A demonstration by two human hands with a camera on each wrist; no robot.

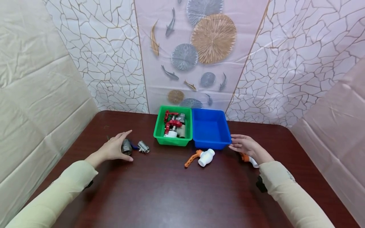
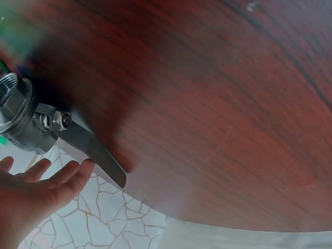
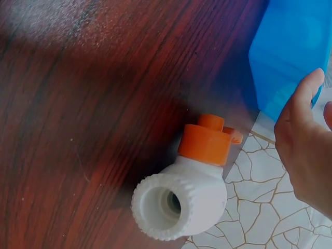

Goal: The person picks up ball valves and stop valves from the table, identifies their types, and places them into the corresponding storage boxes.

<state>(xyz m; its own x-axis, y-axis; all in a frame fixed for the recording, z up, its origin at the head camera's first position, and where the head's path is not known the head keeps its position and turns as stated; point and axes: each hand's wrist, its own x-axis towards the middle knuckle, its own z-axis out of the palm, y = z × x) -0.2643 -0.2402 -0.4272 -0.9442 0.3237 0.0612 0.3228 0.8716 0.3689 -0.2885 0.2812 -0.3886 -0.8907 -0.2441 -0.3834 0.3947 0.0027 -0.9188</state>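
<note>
My left hand (image 1: 113,148) is spread with thumb and fingers wide apart around a large metal ball valve (image 1: 126,148); whether it touches the valve I cannot tell. The left wrist view shows that valve's threaded opening and flat metal lever (image 2: 98,153), the fingers just beside it. Just right of it lies a smaller metal ball valve (image 1: 144,147) with a blue handle. At the right side of a blue bin (image 1: 212,146) is my right hand (image 1: 246,146), fingers extended to its edge. Partly under that wrist lies a white plastic valve (image 3: 181,199) with an orange top.
Left of the blue bin, a green bin (image 1: 173,141) holds several valves, some with red handles (image 1: 174,123). Another white valve (image 1: 206,157) with an orange handle lies before the bins. The dark wooden table (image 1: 171,196) ends at a patterned wall covering (image 1: 114,57).
</note>
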